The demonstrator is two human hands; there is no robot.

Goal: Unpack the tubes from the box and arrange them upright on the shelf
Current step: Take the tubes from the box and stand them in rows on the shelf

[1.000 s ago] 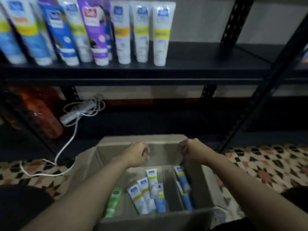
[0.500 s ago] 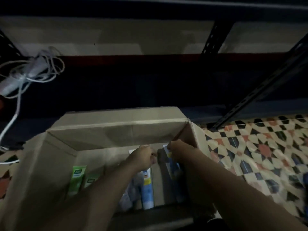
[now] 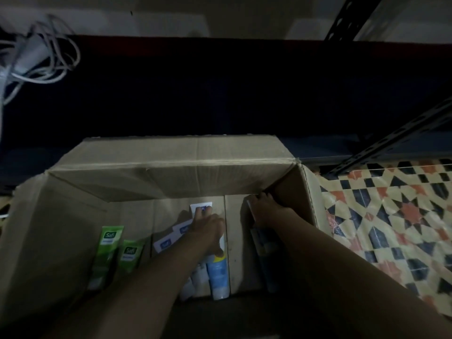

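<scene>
Far left, a coil of white cable (image 3: 44, 59) sits on the dark lower shelf (image 3: 220, 94), well clear of the work. Below it the open cardboard box (image 3: 171, 167) fills my view, its far flap folded inward.

Inside, at the left, two green tubes (image 3: 107, 250) lie side by side, crimped ends pointing away from me. Just right of them are two white tubes (image 3: 171, 238), fanned out, their flat ends showing blue logos, with my left forearm crossing over their lower halves.

Now the left hand (image 3: 208, 231): it is laid along a white-and-blue tube (image 3: 217, 277) with a yellow band, cap end toward me. The fingers (image 3: 199, 215) run fairly straight and close together up the tube, with the tips resting on its white crimped end. The thumb sits low by the yellow band. I cannot tell whether it hooks round the tube or only rests there, so I will not call that a grip.

Across the seam in the box floor, the right hand (image 3: 269, 211) is tucked into the far right corner of the box. Its fingers (image 3: 259, 198) are curled tight, pinching the pale top edge of a dark blue tube (image 3: 265, 260) that lies along the right wall. The light is poor here and the label is unreadable.

Every tube I can see is down in the box.

Right of the box, patterned tile floor (image 3: 391, 228), and a perforated metal shelf upright (image 3: 391, 143) slanting across it.
</scene>
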